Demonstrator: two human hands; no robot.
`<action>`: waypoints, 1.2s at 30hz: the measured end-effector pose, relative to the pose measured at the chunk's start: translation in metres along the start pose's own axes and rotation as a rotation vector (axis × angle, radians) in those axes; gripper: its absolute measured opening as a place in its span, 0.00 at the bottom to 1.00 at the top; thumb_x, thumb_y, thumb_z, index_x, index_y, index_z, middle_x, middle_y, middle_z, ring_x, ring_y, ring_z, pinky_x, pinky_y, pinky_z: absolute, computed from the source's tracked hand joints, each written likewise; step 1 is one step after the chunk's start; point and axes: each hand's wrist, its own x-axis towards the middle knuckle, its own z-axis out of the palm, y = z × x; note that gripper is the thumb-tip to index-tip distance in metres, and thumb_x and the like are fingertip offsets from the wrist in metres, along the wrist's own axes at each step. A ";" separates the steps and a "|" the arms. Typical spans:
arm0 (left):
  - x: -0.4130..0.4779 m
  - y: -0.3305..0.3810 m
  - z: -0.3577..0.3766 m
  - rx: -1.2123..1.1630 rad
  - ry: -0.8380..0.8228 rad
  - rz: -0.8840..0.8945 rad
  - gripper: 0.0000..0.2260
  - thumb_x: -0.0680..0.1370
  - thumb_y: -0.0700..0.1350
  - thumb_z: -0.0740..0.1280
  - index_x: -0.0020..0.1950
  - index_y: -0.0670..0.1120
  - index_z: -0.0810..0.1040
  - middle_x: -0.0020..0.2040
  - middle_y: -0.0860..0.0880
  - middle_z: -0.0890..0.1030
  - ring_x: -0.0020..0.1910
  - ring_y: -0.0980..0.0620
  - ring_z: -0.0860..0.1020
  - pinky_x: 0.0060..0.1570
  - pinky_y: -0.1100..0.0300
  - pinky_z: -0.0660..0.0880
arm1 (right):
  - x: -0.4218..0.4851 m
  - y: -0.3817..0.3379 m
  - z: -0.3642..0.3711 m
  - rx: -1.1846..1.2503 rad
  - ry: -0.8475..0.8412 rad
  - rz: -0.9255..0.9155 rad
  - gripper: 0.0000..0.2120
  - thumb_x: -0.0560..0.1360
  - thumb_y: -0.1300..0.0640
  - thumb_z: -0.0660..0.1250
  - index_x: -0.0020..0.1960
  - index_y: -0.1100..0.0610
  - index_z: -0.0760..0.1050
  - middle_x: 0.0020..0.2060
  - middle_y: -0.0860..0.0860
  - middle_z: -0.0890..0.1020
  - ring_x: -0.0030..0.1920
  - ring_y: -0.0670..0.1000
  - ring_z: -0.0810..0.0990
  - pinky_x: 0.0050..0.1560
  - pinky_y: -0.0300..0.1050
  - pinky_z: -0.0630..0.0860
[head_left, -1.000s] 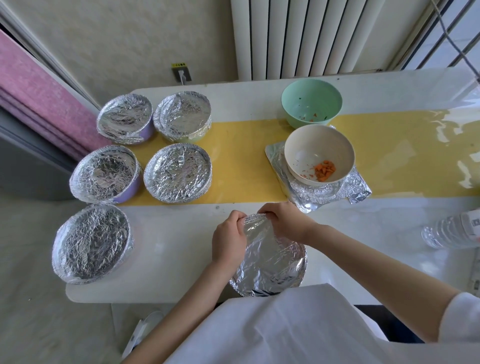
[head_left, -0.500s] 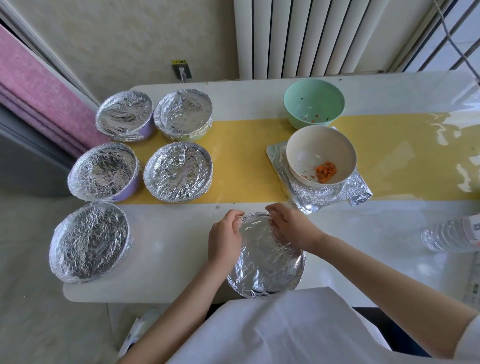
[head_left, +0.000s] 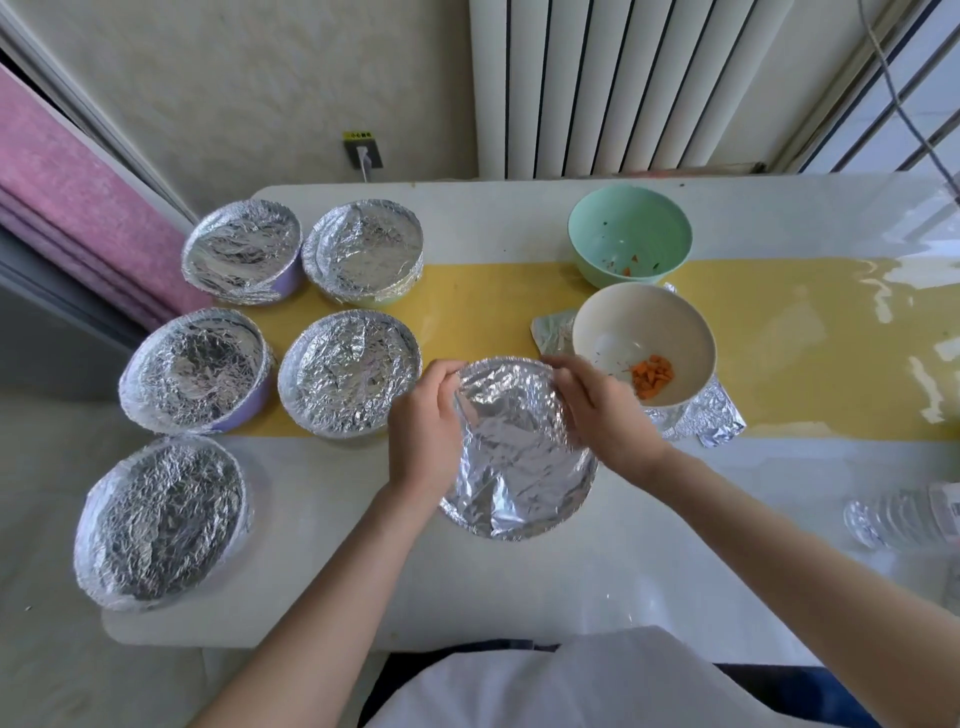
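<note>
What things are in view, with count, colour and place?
centre bowl: one, silver foil cover, between the hands
covered bowls: five, silver foil tops, left part of the table
green bowl: one, mint green, far side, right of middle
cream bowl: one, cream, on the foil sheet
orange pieces: small heap, orange, inside the cream bowl
foil sheet: one, silver, under the cream bowl
bottle: one, clear, lying at the right edge
table: one, white with yellow strip
radiator: one, white, back wall
left hand: one, grips the centre bowl's far rim
right hand: one, grips the same rim
</note>
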 end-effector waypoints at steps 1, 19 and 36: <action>0.011 0.004 -0.002 -0.004 0.044 0.016 0.10 0.79 0.35 0.60 0.55 0.40 0.79 0.41 0.43 0.83 0.35 0.47 0.78 0.32 0.73 0.66 | 0.008 -0.004 -0.006 0.052 0.025 -0.002 0.15 0.82 0.54 0.53 0.64 0.55 0.72 0.41 0.48 0.80 0.42 0.49 0.78 0.44 0.37 0.70; 0.172 -0.013 0.046 -0.088 0.378 -0.228 0.12 0.80 0.34 0.56 0.59 0.38 0.76 0.51 0.42 0.81 0.51 0.49 0.78 0.42 0.83 0.64 | 0.133 0.059 -0.028 -0.696 -0.023 0.135 0.20 0.76 0.66 0.56 0.67 0.58 0.68 0.71 0.57 0.62 0.72 0.58 0.57 0.72 0.53 0.52; 0.218 -0.022 0.100 0.072 0.140 -0.397 0.14 0.79 0.32 0.54 0.59 0.37 0.75 0.50 0.42 0.78 0.45 0.49 0.72 0.41 0.61 0.66 | 0.132 0.084 -0.026 -0.669 0.187 -0.025 0.12 0.68 0.71 0.64 0.47 0.59 0.80 0.60 0.60 0.76 0.65 0.62 0.71 0.67 0.55 0.63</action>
